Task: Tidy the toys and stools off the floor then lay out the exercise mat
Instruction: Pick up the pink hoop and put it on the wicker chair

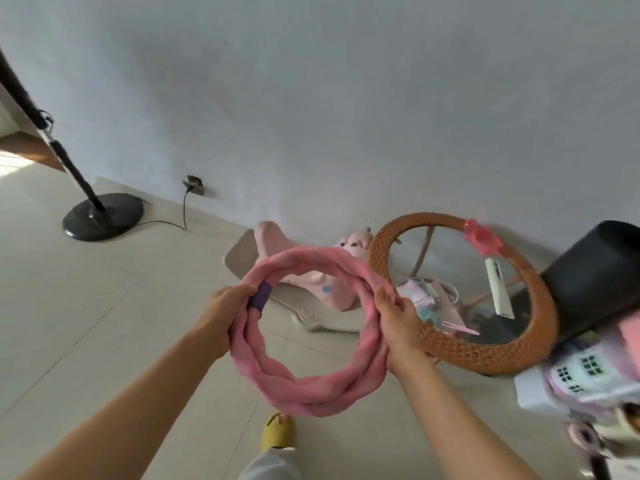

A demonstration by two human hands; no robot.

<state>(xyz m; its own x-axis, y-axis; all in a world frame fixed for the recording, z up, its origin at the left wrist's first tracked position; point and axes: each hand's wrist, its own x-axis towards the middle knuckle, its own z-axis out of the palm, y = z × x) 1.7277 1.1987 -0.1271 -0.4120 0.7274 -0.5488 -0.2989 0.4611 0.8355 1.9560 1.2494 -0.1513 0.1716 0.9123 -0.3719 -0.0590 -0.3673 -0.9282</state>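
left hand (221,315), right hand (398,320) fingers clasped round pink ring (311,389), opposite sides, above floor (86,323).

Counted items across the frame

Two hands are seen, the left hand (221,317) and the right hand (398,320), at frame centre; one pink ring (308,386) is held between them. One pink rocking toy (311,289) is counted just above it. One wicker-rimmed round table (485,355) is seen at centre right, one black bin (595,275) at the right edge, one toy house (585,372) at lower right. One lamp stand (104,216) is counted at left, one yellow slipper (277,434) at bottom centre.
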